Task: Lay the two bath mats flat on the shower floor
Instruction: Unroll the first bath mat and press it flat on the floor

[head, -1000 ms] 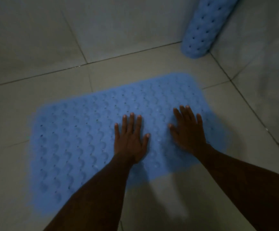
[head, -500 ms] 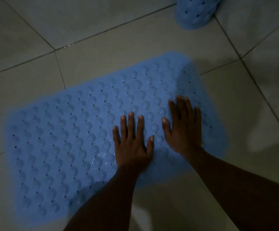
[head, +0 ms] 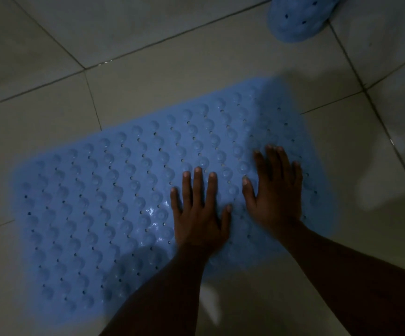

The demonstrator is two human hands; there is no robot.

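A light blue bath mat (head: 114, 202) with rows of bumps and small holes lies spread flat on the grey tiled shower floor (head: 172, 76). My left hand (head: 200, 214) rests palm down on the mat's right half, fingers spread. My right hand (head: 275, 190) lies palm down beside it, nearer the mat's right end. Neither hand grips anything. A second blue mat (head: 298, 18), rolled up, stands in the corner at the top right; only its lower end shows.
Grey tiled walls rise at the top left (head: 51, 25) and along the right side (head: 390, 57). Bare tile floor lies between the flat mat and the rolled one. The light is dim.
The view has tilted down and closer, so the rolled mat has slid toward the top edge. Both hands stay flat on the mat, drawn slightly nearer each other.
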